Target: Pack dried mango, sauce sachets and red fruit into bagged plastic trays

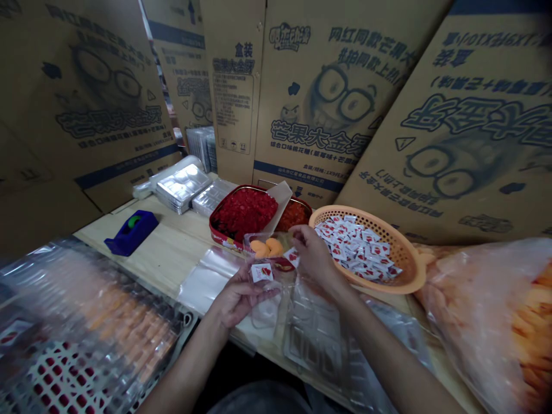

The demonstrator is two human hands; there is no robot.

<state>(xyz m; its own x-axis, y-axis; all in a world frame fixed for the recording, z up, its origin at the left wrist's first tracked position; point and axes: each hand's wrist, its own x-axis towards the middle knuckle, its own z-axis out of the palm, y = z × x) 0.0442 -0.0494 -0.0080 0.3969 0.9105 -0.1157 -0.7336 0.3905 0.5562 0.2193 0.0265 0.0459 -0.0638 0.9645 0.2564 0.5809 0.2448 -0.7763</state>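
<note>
My left hand (239, 296) holds a clear plastic tray (265, 313) from its lower left side, with the fingers partly beneath it. Two orange sweets (266, 248) lie in the tray's far compartment. A small white printed sachet (262, 272) rests in the near left part, close to my left thumb. Over the tray's right side, my right hand (313, 253) has its fingers curled, pinching a second white sachet (292, 257). Right of that hand stands an orange plastic basket (414, 261) heaped with similar sachets (357, 247).
Behind the tray are tins of red bits (245, 213) and orange-red bits (295, 214). Empty trays (317, 328) lie nearer. A blue tape dispenser (131, 233), a crate (64, 374) of filled packs, a bag of orange sweets (487, 299) and tall cartons (314, 98) surround the table.
</note>
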